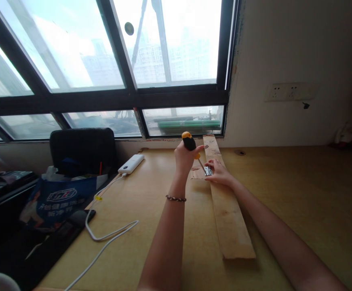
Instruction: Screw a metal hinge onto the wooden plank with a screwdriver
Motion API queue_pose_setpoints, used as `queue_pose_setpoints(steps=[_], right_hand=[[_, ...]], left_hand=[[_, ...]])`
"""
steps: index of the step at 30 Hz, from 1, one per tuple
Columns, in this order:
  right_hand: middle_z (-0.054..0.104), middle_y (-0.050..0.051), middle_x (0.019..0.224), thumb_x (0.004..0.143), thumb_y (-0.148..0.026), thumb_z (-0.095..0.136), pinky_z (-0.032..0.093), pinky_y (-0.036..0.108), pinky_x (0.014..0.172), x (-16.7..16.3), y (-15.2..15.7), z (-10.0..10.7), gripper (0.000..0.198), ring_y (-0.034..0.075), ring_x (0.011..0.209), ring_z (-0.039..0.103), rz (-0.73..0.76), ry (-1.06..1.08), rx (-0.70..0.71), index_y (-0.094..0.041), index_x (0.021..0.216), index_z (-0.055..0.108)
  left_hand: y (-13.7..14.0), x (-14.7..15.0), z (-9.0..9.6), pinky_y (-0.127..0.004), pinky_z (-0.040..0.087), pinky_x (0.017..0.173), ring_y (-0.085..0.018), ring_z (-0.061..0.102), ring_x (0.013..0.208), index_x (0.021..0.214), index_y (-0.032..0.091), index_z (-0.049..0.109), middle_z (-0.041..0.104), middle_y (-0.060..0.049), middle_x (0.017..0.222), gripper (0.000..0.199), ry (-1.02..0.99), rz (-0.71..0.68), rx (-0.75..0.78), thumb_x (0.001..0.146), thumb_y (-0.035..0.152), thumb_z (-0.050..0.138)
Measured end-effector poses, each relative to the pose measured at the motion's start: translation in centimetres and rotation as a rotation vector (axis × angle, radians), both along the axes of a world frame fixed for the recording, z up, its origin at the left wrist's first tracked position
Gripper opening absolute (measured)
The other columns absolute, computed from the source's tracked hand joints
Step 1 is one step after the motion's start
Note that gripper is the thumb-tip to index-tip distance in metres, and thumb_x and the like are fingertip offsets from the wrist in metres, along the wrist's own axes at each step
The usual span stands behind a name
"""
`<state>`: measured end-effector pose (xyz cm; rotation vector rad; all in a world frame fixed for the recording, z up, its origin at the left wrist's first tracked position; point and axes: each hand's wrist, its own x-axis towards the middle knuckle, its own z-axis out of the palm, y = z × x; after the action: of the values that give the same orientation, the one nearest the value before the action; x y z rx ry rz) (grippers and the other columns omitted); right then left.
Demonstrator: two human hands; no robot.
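My left hand is closed round the black and yellow handle of a screwdriver. The screwdriver leans, its shaft running down to the right, and its tip meets a small silver metal hinge. With thumb and fingers my right hand grips the hinge from the right side. The hinge rests at the left edge of a long wooden board, where a short wood piece sticks out to the left. Whether a screw sits under the tip is too small to tell.
A white power bank with a white cable lies on the table to the left. Beyond the table's left edge are a black chair and a blue bag. Windows and a wall with sockets bound the far side.
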<state>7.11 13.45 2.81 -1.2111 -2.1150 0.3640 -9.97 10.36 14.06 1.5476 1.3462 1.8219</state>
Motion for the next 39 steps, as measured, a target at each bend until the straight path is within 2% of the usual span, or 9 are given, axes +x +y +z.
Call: queue_pose_setpoints(steps=[3,9,13,18,21,26,29,32,39], right_hand=[[0.049,0.009,0.111,0.051,-0.034,0.077,0.039,0.036,0.09,0.0,0.0,0.0,0.062,0.024,0.105,0.047,0.006,0.007,0.017,-0.019,0.106,0.053],[0.051,0.009,0.11,0.049,-0.035,0.078,0.04,0.037,0.089,0.0,0.3,-0.3,0.065,0.024,0.103,0.05,-0.002,0.061,-0.019,-0.018,0.105,0.05],[0.052,0.009,0.111,0.048,-0.034,0.079,0.039,0.038,0.089,0.1,0.6,-0.7,0.065,0.024,0.103,0.051,0.006,0.085,-0.032,-0.02,0.104,0.05],[0.053,0.009,0.11,0.049,-0.035,0.079,0.04,0.038,0.088,0.1,0.6,-0.9,0.065,0.024,0.103,0.051,0.021,0.111,-0.022,-0.02,0.104,0.048],[0.052,0.009,0.11,0.049,-0.035,0.078,0.039,0.037,0.088,0.1,0.5,-0.7,0.064,0.024,0.103,0.05,0.015,0.093,-0.01,-0.019,0.104,0.049],[0.052,0.009,0.11,0.048,-0.033,0.079,0.038,0.037,0.088,0.0,0.4,-0.4,0.064,0.024,0.105,0.048,-0.002,0.07,-0.021,-0.019,0.103,0.051],[0.053,0.009,0.11,0.047,-0.033,0.079,0.038,0.037,0.087,0.0,0.3,-0.4,0.064,0.024,0.105,0.048,-0.008,0.076,-0.026,-0.019,0.103,0.05],[0.054,0.008,0.11,0.048,-0.034,0.079,0.038,0.037,0.088,0.0,0.3,-0.3,0.063,0.024,0.105,0.048,-0.005,0.08,-0.033,-0.019,0.102,0.05],[0.051,0.009,0.11,0.049,-0.037,0.079,0.04,0.037,0.088,0.0,0.4,-0.4,0.063,0.024,0.103,0.05,-0.004,0.069,-0.017,-0.019,0.102,0.05]], left_hand=[[-0.2,0.1,0.3,-0.021,0.036,0.054,-0.014,0.054,0.063,0.066,0.018,0.051,0.056,0.001,0.059,0.034,-0.076,-0.05,0.007,0.044,0.022,0.078],[0.1,0.9,0.3,-0.027,0.045,0.062,-0.016,0.062,0.067,0.086,0.019,0.043,0.062,-0.001,0.073,0.041,-0.297,-0.338,-0.015,0.052,0.01,0.065],[0.2,0.9,0.2,-0.027,0.045,0.064,-0.017,0.061,0.073,0.079,0.015,0.048,0.062,-0.002,0.076,0.034,-0.399,-0.36,-0.069,0.048,0.007,0.06],[0.2,0.5,0.1,-0.026,0.041,0.061,-0.015,0.058,0.067,0.079,0.013,0.057,0.06,-0.001,0.067,0.031,-0.451,-0.4,-0.137,0.048,0.009,0.057],[0.5,0.8,-0.4,-0.027,0.041,0.061,-0.015,0.058,0.068,0.081,0.014,0.055,0.06,-0.002,0.066,0.03,-0.491,-0.467,-0.09,0.051,0.011,0.052],[1.2,1.8,-1.5,-0.023,0.039,0.058,-0.009,0.05,0.057,0.074,0.017,0.048,0.052,0.003,0.061,0.017,-0.548,-0.477,0.041,0.058,0.013,0.05],[1.2,2.2,-1.6,-0.021,0.036,0.053,-0.007,0.046,0.052,0.077,0.018,0.045,0.049,0.005,0.06,0.022,-0.503,-0.485,0.059,0.062,0.019,0.06],[1.0,2.4,-1.4,-0.021,0.032,0.047,-0.005,0.041,0.046,0.073,0.018,0.044,0.045,0.007,0.055,0.034,-0.421,-0.454,0.042,0.057,0.028,0.071],[0.9,2.6,-1.7,-0.02,0.034,0.05,-0.006,0.043,0.052,0.071,0.016,0.052,0.05,0.004,0.062,0.032,-0.338,-0.478,0.037,0.057,0.035,0.073]])
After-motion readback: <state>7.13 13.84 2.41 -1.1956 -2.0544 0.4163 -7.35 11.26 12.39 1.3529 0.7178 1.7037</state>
